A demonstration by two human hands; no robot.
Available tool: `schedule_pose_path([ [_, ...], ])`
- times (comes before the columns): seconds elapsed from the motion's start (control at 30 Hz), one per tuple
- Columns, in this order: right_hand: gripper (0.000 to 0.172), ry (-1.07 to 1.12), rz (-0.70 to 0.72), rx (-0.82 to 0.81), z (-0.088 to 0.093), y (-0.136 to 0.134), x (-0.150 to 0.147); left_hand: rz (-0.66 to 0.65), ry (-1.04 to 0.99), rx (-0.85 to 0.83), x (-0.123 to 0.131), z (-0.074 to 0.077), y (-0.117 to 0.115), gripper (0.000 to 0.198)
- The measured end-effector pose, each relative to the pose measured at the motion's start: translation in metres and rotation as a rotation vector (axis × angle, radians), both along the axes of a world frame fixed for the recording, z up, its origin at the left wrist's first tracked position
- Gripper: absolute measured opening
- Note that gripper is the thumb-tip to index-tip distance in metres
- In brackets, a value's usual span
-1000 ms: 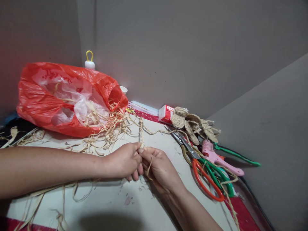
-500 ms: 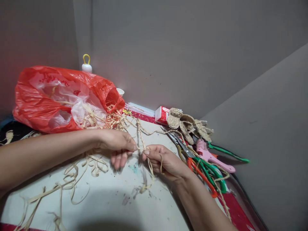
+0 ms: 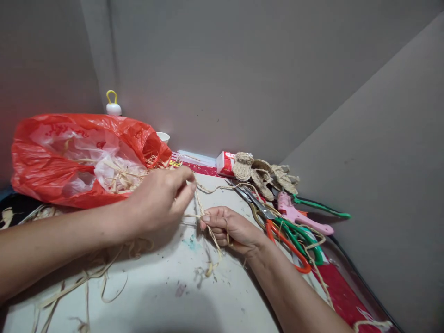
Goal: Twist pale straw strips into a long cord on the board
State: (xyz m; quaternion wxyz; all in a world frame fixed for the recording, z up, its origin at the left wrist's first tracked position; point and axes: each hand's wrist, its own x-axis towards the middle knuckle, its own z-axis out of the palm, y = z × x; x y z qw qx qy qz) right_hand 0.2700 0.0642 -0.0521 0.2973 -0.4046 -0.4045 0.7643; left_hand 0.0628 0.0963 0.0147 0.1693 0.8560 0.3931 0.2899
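Note:
My right hand (image 3: 232, 229) pinches the lower end of a thin raffia braid (image 3: 199, 201) between thumb and fingers. Loose raffia strands (image 3: 214, 238) hang below that grip, and one loops over the fingers. Just left of the braid's upper part is my left hand (image 3: 169, 194), back towards me, fingers curled and thumb close to the index finger. What it holds, if anything, is hidden. A pale strand (image 3: 190, 215) runs from below the left hand to the right hand's pinch. From the braid's top, a longer plaited cord (image 3: 218, 188) trails right across the white tabletop (image 3: 156, 286).
A red plastic bag (image 3: 45, 157) with raffia lies at the back left. On the right are scissors with orange handles (image 3: 289, 249), green-handled scissors (image 3: 317, 249), a pink glue gun (image 3: 301, 219), woven raffia pieces (image 3: 262, 173) and a small red-and-white box (image 3: 225, 163). Loose raffia (image 3: 69, 291) lies front left.
My left hand has lifted away from the pinch beside the braid and turned its back to the camera. My right hand still pinches the braid. The camera view has shifted slightly.

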Motion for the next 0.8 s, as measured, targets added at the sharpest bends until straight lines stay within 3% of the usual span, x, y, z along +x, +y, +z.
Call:
schedule_pose_path([
  [0.07,0.023,0.02,-0.002,0.012,-0.001,0.0,-0.001,-0.095,-0.067,-0.192,0.009,-0.016,-0.01,0.02],
  [0.17,0.025,0.02,0.008,0.025,0.0,0.0,-0.002,-0.246,-0.125,-0.66,0.019,-0.043,-0.012,0.026],
  [0.27,0.026,-0.007,0.026,0.045,0.001,0.0,-0.002,-0.272,-0.191,-0.808,0.022,-0.057,-0.006,0.027],
  [0.4,0.025,-0.112,0.067,0.113,0.002,-0.002,-0.002,-0.303,-0.117,-0.76,0.019,-0.055,0.001,0.028],
  [0.5,0.025,-0.218,0.087,0.202,0.006,-0.004,-0.004,-0.331,-0.137,-0.813,0.017,-0.052,0.005,0.023],
  [0.7,0.029,-0.356,0.106,0.363,0.011,-0.006,-0.01,-0.263,-0.29,-1.369,0.018,-0.053,0.006,0.02],
  [0.8,0.029,-0.425,0.121,0.391,0.01,-0.006,-0.01,-0.268,-0.326,-1.416,0.018,-0.052,0.005,0.019],
])
